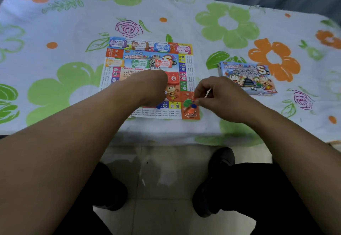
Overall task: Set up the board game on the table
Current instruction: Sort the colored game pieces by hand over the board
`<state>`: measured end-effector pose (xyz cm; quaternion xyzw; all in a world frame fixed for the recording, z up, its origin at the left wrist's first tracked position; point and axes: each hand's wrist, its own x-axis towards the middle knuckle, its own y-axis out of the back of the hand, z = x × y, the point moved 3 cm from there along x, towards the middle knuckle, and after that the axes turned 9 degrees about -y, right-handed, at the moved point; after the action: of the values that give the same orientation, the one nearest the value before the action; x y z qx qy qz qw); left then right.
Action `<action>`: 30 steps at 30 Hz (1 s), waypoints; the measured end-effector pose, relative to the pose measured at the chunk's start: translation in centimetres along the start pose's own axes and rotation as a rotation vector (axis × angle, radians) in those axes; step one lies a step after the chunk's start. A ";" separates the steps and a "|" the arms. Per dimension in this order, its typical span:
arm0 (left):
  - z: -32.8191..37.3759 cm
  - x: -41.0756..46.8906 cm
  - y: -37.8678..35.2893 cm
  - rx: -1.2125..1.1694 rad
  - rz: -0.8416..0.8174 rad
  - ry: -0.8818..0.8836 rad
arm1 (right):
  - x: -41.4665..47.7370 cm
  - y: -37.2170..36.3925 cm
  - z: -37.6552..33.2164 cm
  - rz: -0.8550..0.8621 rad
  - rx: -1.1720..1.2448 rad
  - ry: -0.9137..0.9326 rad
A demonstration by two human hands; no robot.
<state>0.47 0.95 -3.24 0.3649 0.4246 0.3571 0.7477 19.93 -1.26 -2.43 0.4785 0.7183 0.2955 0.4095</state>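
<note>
right hand [217, 96] pinching small orange token [194, 100], left hand [153, 85] beside it over game board [118, 53], left grip unclear, game box [247, 77] beyond right hand

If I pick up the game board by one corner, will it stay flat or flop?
Probably flop: the board looks like a thin paper sheet, and its edge shows no thickness. It likely weighs very little, so a push may slide or wrinkle it on the cloth. Lifting it would likely spill the money stacks lying on it.
</note>
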 end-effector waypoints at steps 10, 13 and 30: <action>-0.7 0.3 -0.5 0.040 -0.043 0.025 | -0.6 -2.0 2.1 -0.025 -0.261 -0.018; -0.9 0.4 -0.7 0.054 -0.048 0.019 | -0.4 -2.5 2.2 -0.012 -0.301 -0.019; -1.1 0.8 -1.0 0.053 -0.045 0.021 | -0.4 -2.8 1.5 -0.004 -0.460 0.047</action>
<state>-0.02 1.49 -4.81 0.3715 0.4497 0.3326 0.7411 20.01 -2.62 -5.34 0.3642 0.6423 0.4617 0.4916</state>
